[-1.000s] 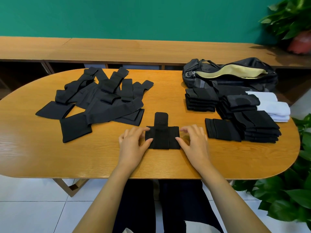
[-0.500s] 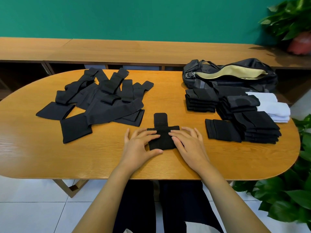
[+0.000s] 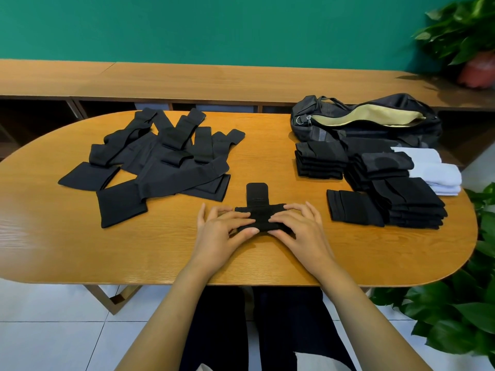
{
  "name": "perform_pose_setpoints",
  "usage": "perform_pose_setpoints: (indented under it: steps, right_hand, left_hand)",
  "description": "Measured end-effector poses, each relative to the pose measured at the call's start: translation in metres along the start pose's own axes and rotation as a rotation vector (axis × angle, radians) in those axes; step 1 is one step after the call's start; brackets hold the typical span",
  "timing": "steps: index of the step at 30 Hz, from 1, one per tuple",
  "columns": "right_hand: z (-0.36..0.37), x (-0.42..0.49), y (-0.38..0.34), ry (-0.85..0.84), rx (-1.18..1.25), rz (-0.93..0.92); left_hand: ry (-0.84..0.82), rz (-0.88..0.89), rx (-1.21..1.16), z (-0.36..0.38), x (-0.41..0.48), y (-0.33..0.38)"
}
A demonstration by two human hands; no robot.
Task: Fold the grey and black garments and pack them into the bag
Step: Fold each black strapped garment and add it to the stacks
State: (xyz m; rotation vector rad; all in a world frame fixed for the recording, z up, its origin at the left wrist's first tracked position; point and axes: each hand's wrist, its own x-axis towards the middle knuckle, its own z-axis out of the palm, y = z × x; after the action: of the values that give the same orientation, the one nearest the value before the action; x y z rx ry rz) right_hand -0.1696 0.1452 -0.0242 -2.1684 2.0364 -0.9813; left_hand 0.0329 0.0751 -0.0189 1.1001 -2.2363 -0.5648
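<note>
nearest me, the left hand (image 3: 222,231) and right hand (image 3: 300,228) meet over one black garment (image 3: 261,214) at the near middle of the table (image 3: 80,250). each grip is narrow and holding that cloth: fingers lie across the top and a thumb is tucked against the near edge, pinching the fold from either end.

it looks light, soft and limp, a stretchy knit that i'd guess springs open if let go. the layers want pressing flat, and the best hold seems to be the two short ends, where the hands are now. nothing fragile, and little chance of it sliding on the wood.

its folded body runs left to right, long axis across the person. a narrow tab (image 3: 257,191) sticks out from the middle, pointing straight away toward the far side.

just beyond, to the right, one folded piece (image 3: 351,210) lies flat beside the folded stacks (image 3: 407,204). to the left, well apart, sprawls the unfolded pile (image 3: 166,159). white cloths (image 3: 439,172) sit behind the stacks. farthest back on the right, the bag (image 3: 334,129) lies on its side, its zip gaping onto a pale lining.
</note>
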Motion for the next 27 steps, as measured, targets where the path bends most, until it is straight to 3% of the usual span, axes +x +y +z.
perform_pose_setpoints:
  steps: [5,12,19,27]
  right_hand:
    - [-0.0037,0.0002,-0.0027,0.096,0.105,0.036]
    - [-0.004,-0.0002,-0.0038,0.138,0.187,0.086]
    - [-0.0024,0.0006,-0.0003,0.03,0.105,0.259]
    - [-0.0019,0.001,0.0003,0.05,0.12,0.341]
  left_hand:
    - [0.008,0.058,0.002,0.0012,0.0008,-0.0031]
    - [0.04,0.006,-0.043,0.0017,0.0012,-0.0033]
    - [0.128,-0.107,-0.135,0.0036,0.002,-0.0059]
    - [0.173,-0.176,-0.108,0.0043,0.0032,-0.0055]
